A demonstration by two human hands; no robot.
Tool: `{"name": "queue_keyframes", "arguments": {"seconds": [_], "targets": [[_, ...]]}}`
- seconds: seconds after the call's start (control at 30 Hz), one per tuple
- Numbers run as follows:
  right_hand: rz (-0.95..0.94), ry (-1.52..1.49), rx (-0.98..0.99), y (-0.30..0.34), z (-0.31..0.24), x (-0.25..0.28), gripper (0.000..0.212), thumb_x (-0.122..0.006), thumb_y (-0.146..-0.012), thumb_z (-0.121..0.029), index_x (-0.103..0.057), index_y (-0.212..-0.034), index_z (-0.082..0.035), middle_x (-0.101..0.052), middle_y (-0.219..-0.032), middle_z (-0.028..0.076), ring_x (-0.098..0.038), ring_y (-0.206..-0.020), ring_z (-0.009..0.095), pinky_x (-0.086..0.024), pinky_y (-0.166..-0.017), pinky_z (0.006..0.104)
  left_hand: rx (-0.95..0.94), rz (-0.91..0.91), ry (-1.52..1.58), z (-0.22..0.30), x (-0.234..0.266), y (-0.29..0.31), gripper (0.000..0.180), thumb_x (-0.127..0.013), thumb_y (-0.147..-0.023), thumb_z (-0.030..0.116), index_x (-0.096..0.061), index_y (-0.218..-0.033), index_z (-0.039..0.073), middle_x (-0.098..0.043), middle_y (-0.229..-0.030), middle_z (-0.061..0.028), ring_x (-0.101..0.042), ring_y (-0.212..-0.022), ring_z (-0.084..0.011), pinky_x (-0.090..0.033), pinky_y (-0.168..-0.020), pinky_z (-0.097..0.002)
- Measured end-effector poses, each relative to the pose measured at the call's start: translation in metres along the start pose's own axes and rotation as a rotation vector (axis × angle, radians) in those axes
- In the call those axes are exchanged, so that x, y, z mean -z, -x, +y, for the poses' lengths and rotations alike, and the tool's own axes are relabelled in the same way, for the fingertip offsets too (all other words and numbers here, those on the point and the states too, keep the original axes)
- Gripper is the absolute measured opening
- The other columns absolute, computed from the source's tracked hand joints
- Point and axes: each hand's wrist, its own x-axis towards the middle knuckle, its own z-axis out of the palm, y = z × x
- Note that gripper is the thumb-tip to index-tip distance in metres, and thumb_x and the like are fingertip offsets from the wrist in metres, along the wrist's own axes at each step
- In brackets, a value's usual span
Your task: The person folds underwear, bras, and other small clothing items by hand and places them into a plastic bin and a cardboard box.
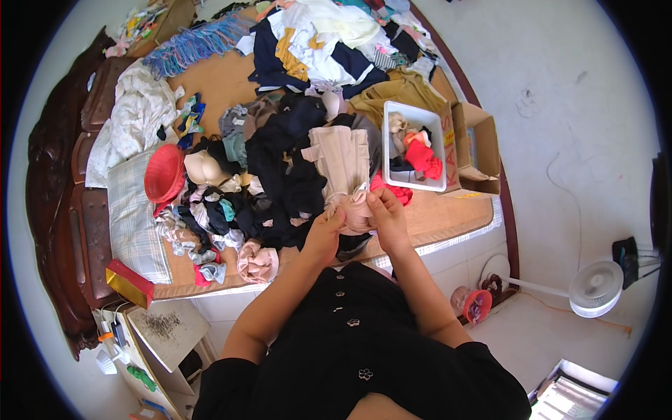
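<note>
Nearest the camera, a black buttoned shirt [315,336] is seen. Over the near edge of the bed [455,211], a rounded, gathered pink garment [355,215] is pinched between the fingers of the left hand [323,234] and right hand [388,218], neither being nearer; no clear long axis is shown. Just beyond it, a beige seamed garment [341,154] is laid lengthwise away from the hands. Soft black cloth [269,150] is heaped leftward, a smooth white bin [420,185] set rightward.

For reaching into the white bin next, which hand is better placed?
Probably the right hand: it is nearer the white bin, with the left hand farther off. Both hands hold the beige garment, though.
</note>
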Motion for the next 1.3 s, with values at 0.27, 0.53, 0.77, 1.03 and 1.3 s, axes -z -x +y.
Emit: {"name": "queue_keyframes", "arguments": {"seconds": [0.27, 0.53, 0.77, 1.03, 1.3], "targets": [[0.026, -0.013, -0.091, -0.005, -0.003, -0.018, 0.018, -0.059, -0.09, -0.021, -0.056, -0.081, -0.006, -0.052, -0.068, -0.005, -0.043, -0.058, 0.003, -0.036, -0.052, 0.0184, 0.196, -0.292, 0.078, 0.006, 0.018, 0.006, 0.039, -0.059, -0.087, 0.022, -0.052, -0.116, -0.002, -0.06, -0.108, -0.0052, -0.057, -0.097, -0.0149, -0.042, -0.09, -0.029], [0.141, 0.092, 0.002, -0.013, 0.03, -0.017, 0.025, -0.056, -0.092, -0.027, -0.053, -0.077, -0.007, -0.048, -0.067, -0.005, -0.041, -0.057, 0.003, -0.035, -0.05, 0.0199, 0.23, -0.301, 0.304, 0.009, 0.009, 0.019, 0.055, -0.068, -0.08, 0.024, -0.045, -0.124, 0.0, -0.056, -0.117, -0.0056, -0.054, -0.108, -0.0181, -0.039, -0.097, -0.0317], [0.229, -0.353, -0.221, -0.005, 0.059, -0.017, 0.026, -0.048, -0.093, -0.03, -0.058, -0.087, -0.007, -0.057, -0.072, 0.0, -0.058, -0.066, 0.013, -0.049, -0.062, 0.0273, 0.242, -0.142, 0.058, 0.013, 0.015, 0.012, 0.041, -0.06, -0.087, 0.015, -0.047, -0.124, 0.002, -0.057, -0.115, -0.0068, -0.057, -0.099, -0.0153, -0.048, -0.082, -0.0297], [0.41, 0.244, 0.038, -0.012, 0.078, 0.0, 0.032, -0.046, -0.094, -0.026, -0.054, -0.077, 0.0, -0.053, -0.065, 0.004, -0.044, -0.061, 0.012, -0.04, -0.057, 0.0284, 0.134, 0.051, -0.616, -0.008, 0.026, 0.013, 0.049, -0.057, -0.083, 0.011, -0.041, -0.128, -0.001, -0.057, -0.111, -0.0074, -0.056, -0.097, -0.0156, -0.046, -0.083, -0.0261], [0.336, 0.435, 0.098, -0.011, 0.058, 0.013, 0.03, -0.045, -0.094, -0.025, -0.056, -0.08, -0.001, -0.053, -0.068, 0.003, -0.048, -0.064, 0.013, -0.042, -0.061, 0.0276, 0.099, 0.13, -0.267, -0.025, 0.0, 0.009, 0.048, -0.071, -0.074, 0.014, -0.047, -0.113, 0.0, -0.056, -0.104, -0.0079, -0.057, -0.093, -0.0155, -0.046, -0.083, -0.0273]]}}
